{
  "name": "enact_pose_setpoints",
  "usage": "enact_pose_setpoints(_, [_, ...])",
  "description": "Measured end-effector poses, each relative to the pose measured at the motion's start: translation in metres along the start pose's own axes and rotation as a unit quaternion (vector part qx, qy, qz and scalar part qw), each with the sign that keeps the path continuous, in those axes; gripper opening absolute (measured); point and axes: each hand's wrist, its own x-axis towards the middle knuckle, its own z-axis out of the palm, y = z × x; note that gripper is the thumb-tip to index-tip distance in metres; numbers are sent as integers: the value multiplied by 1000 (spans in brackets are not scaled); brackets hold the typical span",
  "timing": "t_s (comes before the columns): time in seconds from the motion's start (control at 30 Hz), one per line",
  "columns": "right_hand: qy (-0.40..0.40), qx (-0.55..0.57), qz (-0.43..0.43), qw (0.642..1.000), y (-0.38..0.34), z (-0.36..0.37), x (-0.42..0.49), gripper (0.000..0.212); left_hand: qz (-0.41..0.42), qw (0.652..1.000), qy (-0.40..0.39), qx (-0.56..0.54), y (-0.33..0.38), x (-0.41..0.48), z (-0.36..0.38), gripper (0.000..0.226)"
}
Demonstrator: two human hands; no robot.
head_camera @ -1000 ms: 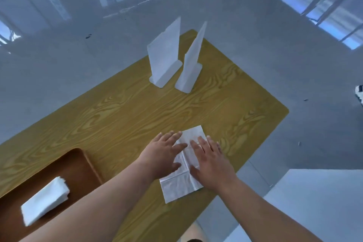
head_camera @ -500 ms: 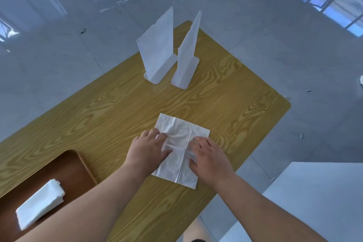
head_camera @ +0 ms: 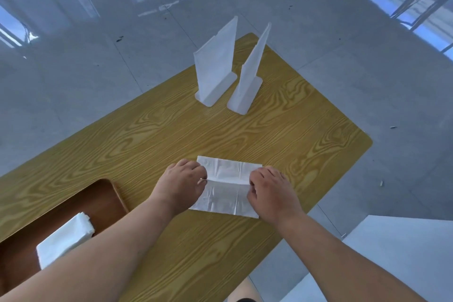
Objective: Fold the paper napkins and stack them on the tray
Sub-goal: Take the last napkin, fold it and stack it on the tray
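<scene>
A white paper napkin [head_camera: 226, 187] lies flat on the wooden table near its front edge, creased across its middle. My left hand [head_camera: 180, 185] pinches the napkin's left edge at the crease. My right hand [head_camera: 270, 190] grips its right edge at the same height, fingers curled. At the lower left sits a brown tray [head_camera: 98, 200] holding a stack of folded napkins [head_camera: 65, 239], partly hidden by my left forearm.
Two white upright napkin holders [head_camera: 217, 68] [head_camera: 250, 78] stand side by side at the table's far end. The yellow wooden table [head_camera: 152, 135] ends close on the right; grey tiled floor surrounds it. A white surface [head_camera: 402, 252] lies at the lower right.
The napkin has been turned and spread out wider. Both hands slid apart from its middle to its left and right edges and now pinch it there.
</scene>
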Motion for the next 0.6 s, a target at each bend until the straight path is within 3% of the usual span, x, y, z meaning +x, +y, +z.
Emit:
enact_pose_setpoints(0.1, [-7, 104, 50, 993, -15, -18, 4, 10, -67, 990, 21, -126, -2, -10, -30, 7])
enact_pose_setpoints(0.2, [-40, 198, 84, 976, -43, -33, 14, 14, -152, 958, 49, -239, -6, -21, -66, 3])
enact_pose_setpoints(0.3, [-105, 267, 83, 954, -82, -40, 23, 49, -164, 944, 63, -280, -13, -35, -99, 13])
enact_pose_setpoints(0.4, [-117, 289, 63, 948, -128, -36, 32, 41, -181, 933, 89, -299, -27, -57, -120, 16])
enact_pose_setpoints(0.47, [-141, 391, 86, 905, -155, -33, 39, 48, -205, 933, 148, -257, -43, -74, -123, 24])
enact_pose_setpoints(0.53, [-183, 505, 109, 837, -180, -29, 44, 66, -276, 912, 201, -225, -67, -100, -121, 46])
enact_pose_setpoints(0.6, [-203, 549, 113, 803, -203, -26, 46, 78, -362, 884, 184, -233, -89, -128, -118, 68])
